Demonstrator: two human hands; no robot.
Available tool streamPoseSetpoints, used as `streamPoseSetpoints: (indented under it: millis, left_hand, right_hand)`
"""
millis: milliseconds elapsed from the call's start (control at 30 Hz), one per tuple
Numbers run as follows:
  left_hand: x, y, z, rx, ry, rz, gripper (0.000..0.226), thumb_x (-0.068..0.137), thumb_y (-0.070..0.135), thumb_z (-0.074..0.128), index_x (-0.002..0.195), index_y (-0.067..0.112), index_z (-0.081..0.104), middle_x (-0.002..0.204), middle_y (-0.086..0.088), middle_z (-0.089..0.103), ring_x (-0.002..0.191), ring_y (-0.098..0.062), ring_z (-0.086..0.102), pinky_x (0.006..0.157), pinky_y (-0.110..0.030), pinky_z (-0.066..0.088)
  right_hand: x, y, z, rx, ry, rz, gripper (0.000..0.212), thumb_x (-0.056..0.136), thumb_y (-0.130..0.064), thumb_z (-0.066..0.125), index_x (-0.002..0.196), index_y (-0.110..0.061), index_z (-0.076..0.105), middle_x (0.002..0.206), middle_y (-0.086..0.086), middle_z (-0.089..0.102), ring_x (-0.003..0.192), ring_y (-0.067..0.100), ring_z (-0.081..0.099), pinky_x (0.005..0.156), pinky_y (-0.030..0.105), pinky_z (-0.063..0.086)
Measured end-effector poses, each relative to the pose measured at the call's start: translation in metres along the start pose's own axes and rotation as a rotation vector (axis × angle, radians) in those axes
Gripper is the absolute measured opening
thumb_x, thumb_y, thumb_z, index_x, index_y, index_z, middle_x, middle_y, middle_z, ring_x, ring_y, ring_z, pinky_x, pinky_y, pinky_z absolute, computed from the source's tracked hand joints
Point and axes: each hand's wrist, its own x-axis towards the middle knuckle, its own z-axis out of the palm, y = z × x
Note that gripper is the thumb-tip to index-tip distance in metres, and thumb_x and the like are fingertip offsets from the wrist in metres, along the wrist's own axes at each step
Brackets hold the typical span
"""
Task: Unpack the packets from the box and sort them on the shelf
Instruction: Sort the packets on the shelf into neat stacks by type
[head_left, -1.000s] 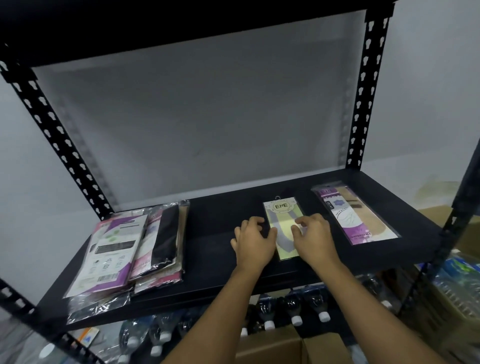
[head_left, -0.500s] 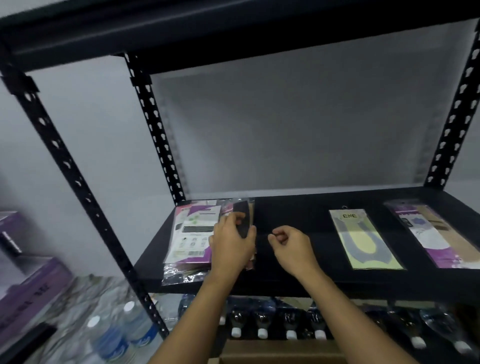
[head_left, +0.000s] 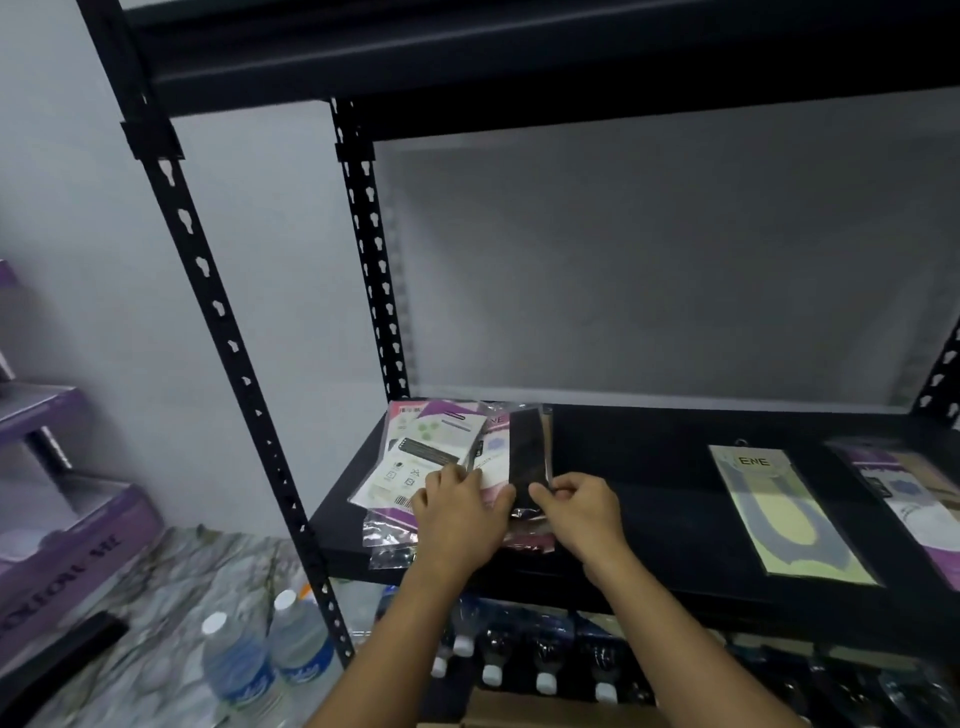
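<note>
A loose pile of packets (head_left: 436, 452) lies at the left end of the black shelf (head_left: 649, 499). On top of it sits a packet with a black insert (head_left: 529, 457). My left hand (head_left: 460, 512) rests flat on the pile's near part. My right hand (head_left: 584, 512) pinches the near end of the black-insert packet. Farther right a yellow-and-grey packet marked ENE (head_left: 779, 514) lies flat on the shelf. A purple-and-tan packet (head_left: 914, 499) lies at the right edge.
Black slotted uprights (head_left: 228, 332) frame the rack. Water bottles (head_left: 244, 660) stand on the marbled floor at lower left. More bottles (head_left: 545, 670) fill the level below, over a cardboard box (head_left: 545, 714). Purple boxes (head_left: 62, 545) stand at far left.
My hands left the ENE packet and moved left to the pile. The view swung left with them. My right hand has closed on the black-insert packet's near end.
</note>
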Motion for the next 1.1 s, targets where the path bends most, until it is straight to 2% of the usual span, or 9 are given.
streamPoseSetpoints:
  millis: [133,233,400,500,633,733,800,933,1100]
  left_hand:
    - [0.001,0.002,0.001,0.007,-0.052,-0.017,0.064,0.094,0.063,0.030,0.143,0.022,0.042,0.150,-0.006,0.036,0.137,-0.025,0.025,0.112,-0.044,0.017]
    - [0.000,0.007,0.000,-0.035,-0.032,-0.004,0.063,0.095,0.060,0.032,0.146,0.022,0.037,0.151,-0.003,0.037,0.139,-0.023,0.023,0.114,-0.043,0.015]
    - [-0.004,0.012,-0.001,-0.126,0.034,0.021,0.055,0.097,0.053,0.039,0.142,0.022,0.042,0.148,0.001,0.041,0.144,-0.018,0.020,0.119,-0.046,0.003]
    - [-0.006,0.017,-0.002,-0.201,0.082,0.037,0.050,0.096,0.048,0.045,0.139,0.023,0.044,0.144,0.003,0.046,0.139,-0.016,0.027,0.116,-0.042,0.013]
    - [-0.009,0.028,-0.009,-0.498,0.075,0.022,0.046,0.095,0.037,0.055,0.137,0.021,0.045,0.134,0.002,0.050,0.124,-0.017,0.048,0.097,-0.034,0.044]
    - [-0.010,0.044,-0.015,-0.801,-0.126,-0.122,0.048,0.095,0.037,0.057,0.136,0.018,0.042,0.122,0.003,0.057,0.093,-0.016,0.066,0.064,-0.027,0.055]
    - [-0.012,0.051,-0.014,-0.998,-0.282,-0.182,0.043,0.095,0.039,0.057,0.129,0.015,0.049,0.112,-0.002,0.066,0.084,-0.020,0.070,0.055,-0.029,0.055]
    - [-0.024,0.059,-0.006,-1.134,-0.297,-0.115,0.032,0.093,0.037,0.059,0.117,0.015,0.062,0.105,-0.005,0.073,0.097,-0.028,0.069,0.078,-0.043,0.058]
    - [-0.041,0.065,0.008,-1.136,-0.335,-0.085,0.026,0.094,0.034,0.059,0.117,0.023,0.061,0.110,0.007,0.071,0.104,-0.011,0.066,0.092,-0.033,0.053]
  right_hand:
    - [0.000,-0.002,-0.003,0.060,0.060,0.011,0.010,0.083,-0.016,0.068,0.074,-0.014,0.064,0.065,-0.009,0.057,0.060,0.001,0.052,0.052,0.013,0.038]
    - [0.000,-0.001,-0.007,0.134,0.097,0.045,0.003,0.084,-0.016,0.068,0.084,-0.013,0.067,0.071,-0.009,0.059,0.066,0.001,0.054,0.055,0.013,0.040]
    - [0.001,0.007,-0.016,0.309,0.100,0.127,0.024,0.085,-0.012,0.067,0.109,-0.009,0.066,0.096,0.001,0.066,0.091,0.013,0.063,0.088,0.035,0.054]
    - [-0.006,0.010,-0.026,0.392,0.095,0.121,0.024,0.086,-0.007,0.065,0.110,-0.009,0.065,0.098,0.003,0.065,0.093,0.014,0.062,0.092,0.038,0.053]
    - [-0.015,0.016,-0.046,0.488,0.079,0.095,0.020,0.086,-0.003,0.064,0.102,-0.014,0.066,0.097,0.008,0.067,0.095,0.020,0.066,0.093,0.043,0.053]
    - [-0.022,0.018,-0.060,0.545,0.072,0.065,0.021,0.086,-0.002,0.063,0.100,-0.017,0.066,0.097,0.009,0.069,0.096,0.023,0.068,0.092,0.047,0.053]
    - [-0.028,0.017,-0.067,0.573,0.067,0.037,0.022,0.087,0.000,0.061,0.101,-0.016,0.064,0.099,0.009,0.069,0.095,0.024,0.068,0.090,0.046,0.054]
    - [-0.037,0.023,-0.079,0.537,0.033,0.036,0.023,0.086,0.000,0.061,0.101,-0.018,0.063,0.102,0.010,0.067,0.096,0.027,0.067,0.089,0.048,0.054]
    - [-0.044,0.038,-0.097,0.426,0.037,0.048,0.016,0.084,-0.006,0.067,0.095,-0.017,0.064,0.096,0.010,0.067,0.090,0.024,0.066,0.078,0.037,0.055]
